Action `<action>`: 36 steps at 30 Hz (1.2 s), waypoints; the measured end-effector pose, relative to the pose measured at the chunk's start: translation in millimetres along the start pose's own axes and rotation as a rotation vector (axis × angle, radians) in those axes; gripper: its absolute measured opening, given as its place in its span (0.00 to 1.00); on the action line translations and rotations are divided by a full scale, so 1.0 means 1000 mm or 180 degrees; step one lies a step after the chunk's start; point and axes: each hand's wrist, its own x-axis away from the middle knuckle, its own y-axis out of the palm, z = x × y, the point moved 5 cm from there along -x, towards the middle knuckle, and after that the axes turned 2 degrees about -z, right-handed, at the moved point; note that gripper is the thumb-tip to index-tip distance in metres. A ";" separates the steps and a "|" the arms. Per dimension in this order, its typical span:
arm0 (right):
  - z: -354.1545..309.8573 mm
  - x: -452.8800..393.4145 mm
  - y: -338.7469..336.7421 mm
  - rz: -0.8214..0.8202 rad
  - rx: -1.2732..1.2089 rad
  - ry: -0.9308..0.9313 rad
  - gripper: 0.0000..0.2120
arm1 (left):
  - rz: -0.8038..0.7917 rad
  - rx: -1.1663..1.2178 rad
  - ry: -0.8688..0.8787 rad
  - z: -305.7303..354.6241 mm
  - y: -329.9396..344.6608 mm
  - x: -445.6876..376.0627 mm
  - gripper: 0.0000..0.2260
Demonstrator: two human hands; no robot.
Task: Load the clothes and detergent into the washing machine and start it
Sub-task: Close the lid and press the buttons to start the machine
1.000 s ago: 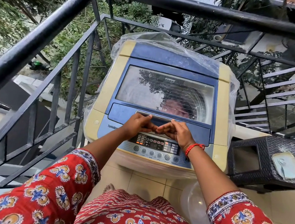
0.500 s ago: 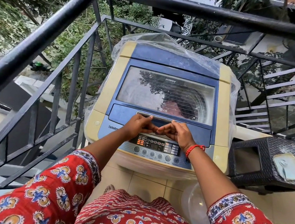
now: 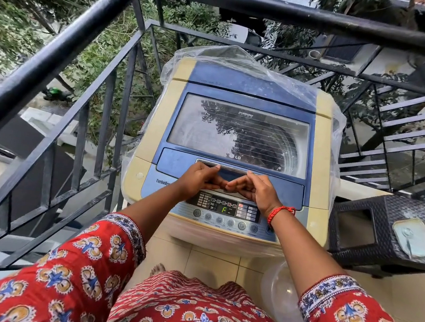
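Gripping the lid handle (image 3: pixel 221 166) of the closed washing machine (image 3: pixel 234 147), left hand (image 3: pixel 198 179) and right hand (image 3: pixel 253 190) curl fingers under it; lifting comes next, loading not begun.

One camera, worn on my head, looked forward and steeply down. It sat close above my forearms, with the washing machine (image 3: pixel 234 147) centred just ahead, the railing (image 3: pixel 60 43) to my left and the floor below.

Top-load washing machine (image 3: pixel 237 126), blue-cream, glass lid shut, plastic-draped at back, display lit.
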 end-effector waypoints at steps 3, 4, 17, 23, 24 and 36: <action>-0.001 0.001 0.000 0.0022 0.0011 -0.0008 0.26 | -0.0006 0.0003 -0.0004 -0.001 0.000 0.000 0.23; -0.001 0.001 0.000 0.0022 0.0012 -0.0002 0.26 | -0.0005 0.0009 -0.0006 -0.001 0.000 -0.001 0.23; -0.001 0.000 -0.001 -0.0017 -0.0070 -0.0019 0.26 | -0.0028 0.0051 -0.0056 0.001 0.000 -0.001 0.20; -0.001 0.000 -0.001 -0.0014 -0.0047 -0.0029 0.25 | -0.0036 0.0052 -0.0065 0.000 -0.001 -0.001 0.19; -0.001 0.000 -0.001 -0.0016 -0.0053 -0.0029 0.25 | -0.0039 0.0065 -0.0073 0.001 -0.001 -0.001 0.19; -0.003 0.001 0.000 -0.0021 -0.0023 0.0011 0.26 | 0.0012 0.0068 -0.0096 0.002 0.000 0.000 0.19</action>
